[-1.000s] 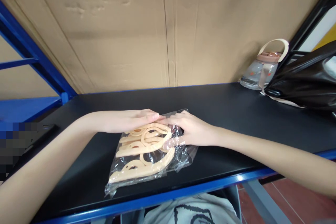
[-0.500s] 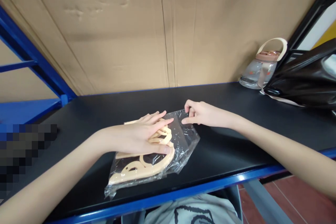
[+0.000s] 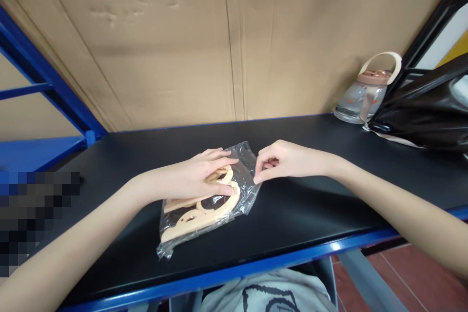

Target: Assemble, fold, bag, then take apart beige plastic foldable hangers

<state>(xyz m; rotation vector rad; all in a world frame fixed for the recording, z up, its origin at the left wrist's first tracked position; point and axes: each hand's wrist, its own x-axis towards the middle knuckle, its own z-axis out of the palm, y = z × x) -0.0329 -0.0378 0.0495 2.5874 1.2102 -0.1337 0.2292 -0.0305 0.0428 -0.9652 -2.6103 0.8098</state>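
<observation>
A: Starting at the left, what is the left hand doing?

B: It lies flat, fingers spread, pressing down on the clear plastic bag. Palm down, nothing gripped; it simply pins the bag to the worktop.

A: And the bag itself?

B: It sits on the black worktop, nearer the front edge than the back edge, roughly midway along. Inside are peach-coloured plastic hooks, stacked loosely. The long axis runs on a slant: the low end points toward the front-left, the open or loose end rises toward the back-right.

A: So which hand is at that far end?

B: The right hand. Its thumb and forefinger are pinched on the film at the bag's back-right end, just beside the left fingertips. The two hands are close but not touching.

A: Which one is nearer the hooks?

B: The left, which rests directly over them. The right holds only empty film beyond them.

A: Anything further right?

B: At the back-right corner stands a clear water bottle with a strap, and against it a glossy black bag, both well apart from the hands.
</observation>
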